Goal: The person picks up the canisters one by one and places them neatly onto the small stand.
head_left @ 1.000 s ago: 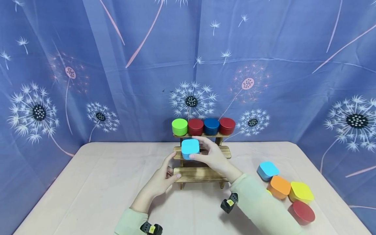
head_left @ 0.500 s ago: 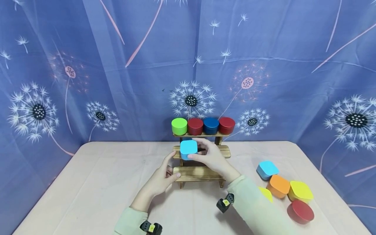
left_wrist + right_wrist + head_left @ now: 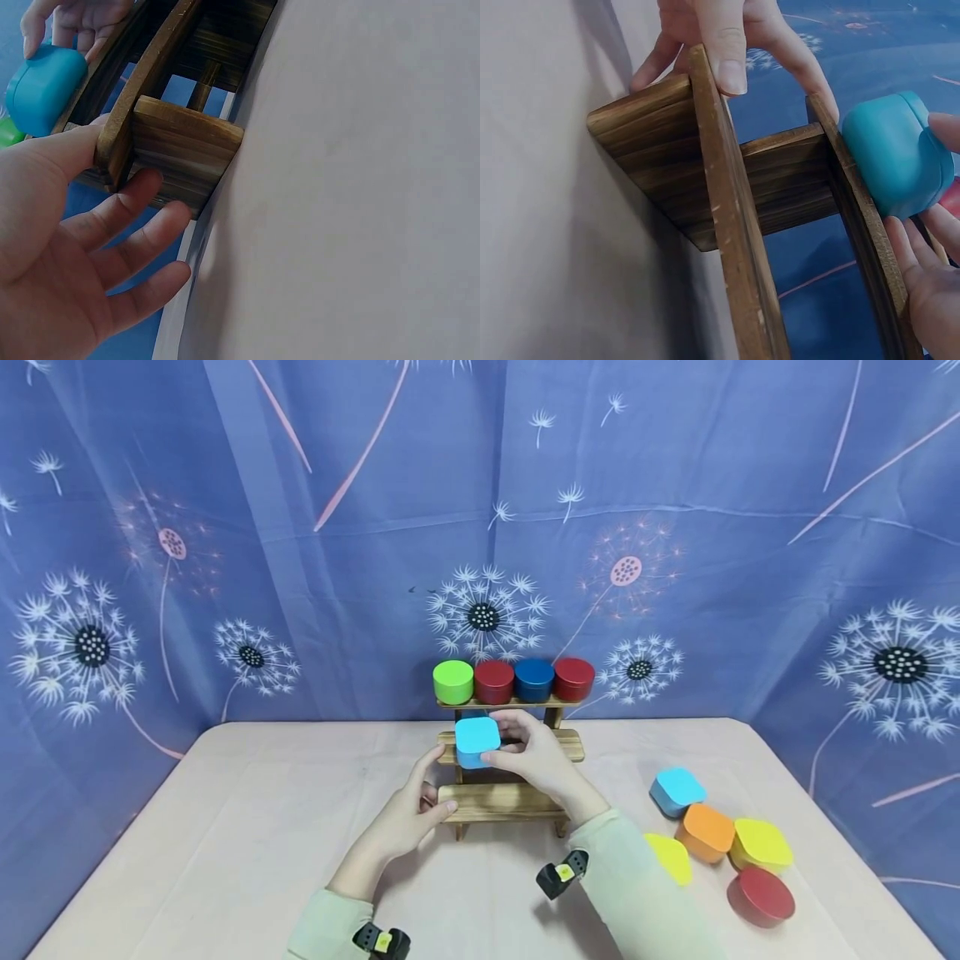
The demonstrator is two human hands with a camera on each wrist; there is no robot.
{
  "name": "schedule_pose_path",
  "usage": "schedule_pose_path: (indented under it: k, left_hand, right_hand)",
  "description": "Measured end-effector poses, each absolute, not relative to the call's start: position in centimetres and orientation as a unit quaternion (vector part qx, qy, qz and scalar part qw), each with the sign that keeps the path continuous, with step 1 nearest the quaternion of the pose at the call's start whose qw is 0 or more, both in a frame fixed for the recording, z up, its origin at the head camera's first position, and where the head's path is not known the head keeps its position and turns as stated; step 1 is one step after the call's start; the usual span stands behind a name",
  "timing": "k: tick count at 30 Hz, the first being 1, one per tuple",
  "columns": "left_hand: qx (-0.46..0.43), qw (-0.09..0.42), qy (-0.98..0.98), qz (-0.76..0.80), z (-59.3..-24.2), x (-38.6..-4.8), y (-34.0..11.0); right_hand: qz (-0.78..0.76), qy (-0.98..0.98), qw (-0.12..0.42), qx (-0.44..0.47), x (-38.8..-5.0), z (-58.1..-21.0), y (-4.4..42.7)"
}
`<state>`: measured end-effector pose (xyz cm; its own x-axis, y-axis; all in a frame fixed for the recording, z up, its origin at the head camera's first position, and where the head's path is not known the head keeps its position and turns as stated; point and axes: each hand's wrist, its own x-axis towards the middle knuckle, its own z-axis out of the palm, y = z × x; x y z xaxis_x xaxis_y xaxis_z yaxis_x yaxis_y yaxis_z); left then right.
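My right hand (image 3: 536, 758) pinches a light blue, rounded-square lidded box (image 3: 477, 743) between thumb and fingers. The box is at the left part of the middle shelf (image 3: 566, 746) of a three-step wooden stand (image 3: 495, 802); whether its base fully rests there, I cannot tell. At the stand's left end is my left hand (image 3: 405, 818). Its thumb touches the lowest shelf and its index finger reaches the middle shelf's end. In the left wrist view its other fingers (image 3: 146, 244) are spread loosely beside the wooden side piece (image 3: 180, 142).
Along the top shelf stand a green round box (image 3: 453, 682), a red one (image 3: 493, 682), a blue one (image 3: 534, 682) and another red one (image 3: 573, 680). Right of the stand lie light blue (image 3: 677, 792), orange (image 3: 706, 832), yellow (image 3: 761, 845) and red (image 3: 761, 897) boxes; my sleeve partly covers another yellow box (image 3: 670, 857).
My right hand has shifted the light blue box slightly left and down towards the middle shelf. My right forearm has moved left, uncovering more of a yellow box. My left hand stays at the stand.
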<state>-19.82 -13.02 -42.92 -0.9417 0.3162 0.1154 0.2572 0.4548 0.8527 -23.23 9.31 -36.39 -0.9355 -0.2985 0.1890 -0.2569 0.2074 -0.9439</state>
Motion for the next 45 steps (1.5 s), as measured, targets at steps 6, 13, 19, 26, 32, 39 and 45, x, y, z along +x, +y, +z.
schedule_pose_path:
  k: [6,13,19,26,32,39,45]
  left_hand:
    - [0.169,0.031,0.855,0.489,-43.0,-19.8,-13.0]
    - [0.169,0.030,0.854,0.491,-42.9,-19.9,-13.1]
    - [0.168,0.032,0.854,0.492,-42.9,-19.9,-13.1]
    - [0.169,0.034,0.854,0.491,-42.9,-19.8,-13.1]
    - [0.165,0.036,0.855,0.490,-42.8,-19.8,-13.1]
    - [0.166,0.035,0.855,0.491,-42.8,-19.8,-13.1]
    - [0.167,0.033,0.855,0.490,-42.9,-19.8,-13.1]
  right_hand:
    - [-0.608,0.774,0.015,-0.173,-23.3,-36.6,9.2]
    - [-0.606,0.777,-0.003,-0.172,-23.4,-36.9,8.8]
    - [-0.595,0.778,-0.002,-0.202,-23.4,-37.0,9.0]
    - [-0.541,0.803,-0.004,-0.249,-23.2,-37.0,9.4]
    - [-0.541,0.804,-0.023,-0.245,-23.0,-37.1,9.4]
    - [-0.543,0.807,-0.052,-0.227,-23.0,-37.4,9.0]
    - [-0.534,0.810,-0.079,-0.227,-23.0,-37.6,8.8]
